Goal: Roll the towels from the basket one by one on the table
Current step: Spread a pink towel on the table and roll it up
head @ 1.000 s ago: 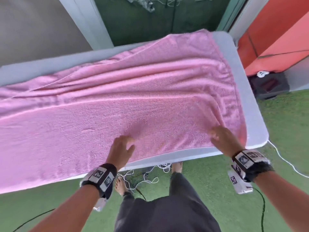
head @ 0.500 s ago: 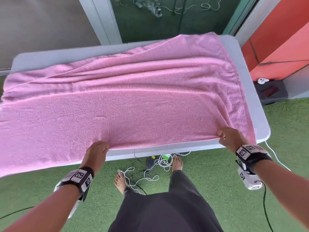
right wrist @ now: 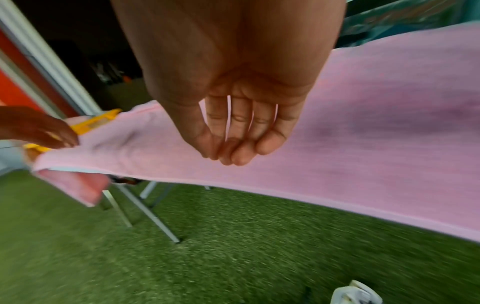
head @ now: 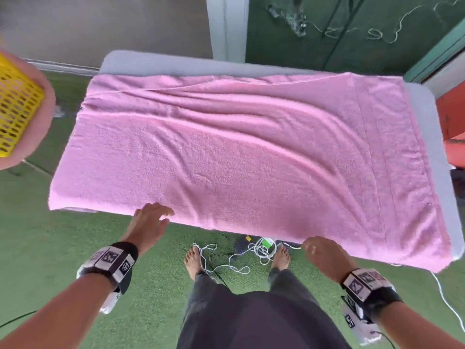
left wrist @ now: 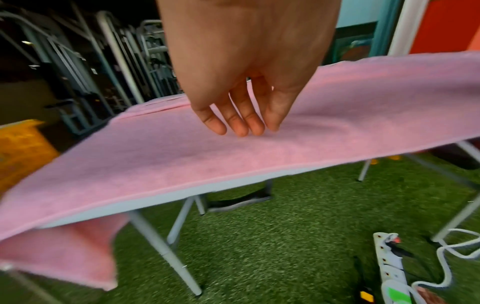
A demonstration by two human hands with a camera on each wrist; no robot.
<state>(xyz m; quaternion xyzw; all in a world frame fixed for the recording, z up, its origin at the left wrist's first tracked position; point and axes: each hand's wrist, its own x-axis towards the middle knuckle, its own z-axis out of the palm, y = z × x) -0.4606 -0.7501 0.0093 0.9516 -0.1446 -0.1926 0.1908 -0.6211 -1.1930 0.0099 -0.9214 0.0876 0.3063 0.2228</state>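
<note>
A large pink towel (head: 239, 152) lies spread over the grey table (head: 156, 62), with soft creases across it. Its left end hangs over the table's end (left wrist: 64, 257). My left hand (head: 163, 214) is at the towel's near edge, left of centre. In the left wrist view its fingers (left wrist: 241, 129) point down, straight and relaxed, just at the cloth and holding nothing. My right hand (head: 308, 249) hovers at the near edge further right. Its fingers (right wrist: 228, 156) hang loosely curled above the towel (right wrist: 363, 144), with nothing in them.
A yellow basket (head: 15, 104) with pink cloth draped round it stands off the table's left end. On the green turf under the table lie a power strip (left wrist: 392, 267) and white cables (head: 261, 248), beside my bare feet. Folding table legs (left wrist: 166, 253) stand below.
Both hands have let go of the towel's near edge, which they gripped half a second ago. They now sit further left along it, and the towel's left end has come into view.
</note>
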